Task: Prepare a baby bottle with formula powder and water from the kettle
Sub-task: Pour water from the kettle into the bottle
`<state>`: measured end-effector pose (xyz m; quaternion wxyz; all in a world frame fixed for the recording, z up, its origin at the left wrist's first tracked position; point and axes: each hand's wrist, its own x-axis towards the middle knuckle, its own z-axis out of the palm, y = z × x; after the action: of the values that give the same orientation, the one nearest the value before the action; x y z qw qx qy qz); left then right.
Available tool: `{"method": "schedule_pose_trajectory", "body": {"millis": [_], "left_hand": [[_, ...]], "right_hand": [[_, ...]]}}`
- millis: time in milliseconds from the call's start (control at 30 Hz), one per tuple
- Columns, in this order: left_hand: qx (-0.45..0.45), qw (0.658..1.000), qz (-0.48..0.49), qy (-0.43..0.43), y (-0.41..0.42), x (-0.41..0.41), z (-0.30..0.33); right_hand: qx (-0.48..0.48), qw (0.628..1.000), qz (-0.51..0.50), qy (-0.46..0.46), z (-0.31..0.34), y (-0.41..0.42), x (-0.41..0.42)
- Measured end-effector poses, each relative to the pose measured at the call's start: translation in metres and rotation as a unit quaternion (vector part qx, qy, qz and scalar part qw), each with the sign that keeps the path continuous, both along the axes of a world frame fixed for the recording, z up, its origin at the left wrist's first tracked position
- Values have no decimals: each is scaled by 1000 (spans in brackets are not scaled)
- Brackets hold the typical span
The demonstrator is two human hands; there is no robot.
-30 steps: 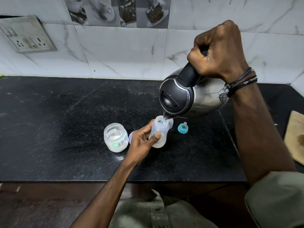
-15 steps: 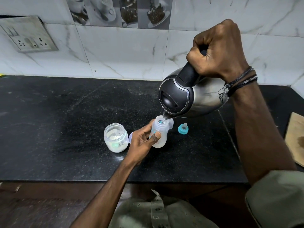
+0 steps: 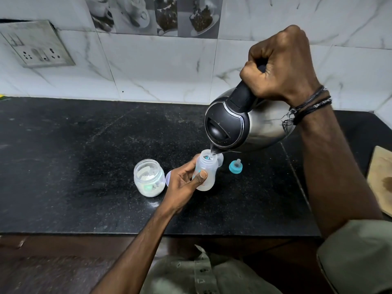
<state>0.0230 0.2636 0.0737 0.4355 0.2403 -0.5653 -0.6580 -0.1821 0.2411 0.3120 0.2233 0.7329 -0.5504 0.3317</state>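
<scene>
My left hand (image 3: 184,181) grips a clear baby bottle (image 3: 206,172) that stands on the black counter (image 3: 84,166). The bottle is open at the top and holds pale liquid. My right hand (image 3: 280,64) is closed on the black handle of a steel kettle (image 3: 244,126), tilted with its spout right over the bottle's mouth; a thin stream of water runs in. A teal nipple ring (image 3: 235,165) lies on the counter just right of the bottle. An open glass jar of white formula powder (image 3: 149,178) stands left of my left hand.
A pale lid (image 3: 167,178) peeks out between the jar and my left hand. A wooden board (image 3: 380,179) lies at the counter's right edge. A wall socket plate (image 3: 36,44) sits at the upper left on the marble-tiled wall.
Nothing has moved much: the kettle stays tilted over the bottle and water keeps running in. Both hands hold as before.
</scene>
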Motion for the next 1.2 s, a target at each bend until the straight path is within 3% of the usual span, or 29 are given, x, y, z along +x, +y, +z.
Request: {"method": "schedule_pose_trajectory", "body": {"millis": [1200], "left_hand": [[9, 1000, -5, -12, -2, 1, 0]], "right_hand": [[-5, 1000, 6, 10, 2, -2, 3]]}}
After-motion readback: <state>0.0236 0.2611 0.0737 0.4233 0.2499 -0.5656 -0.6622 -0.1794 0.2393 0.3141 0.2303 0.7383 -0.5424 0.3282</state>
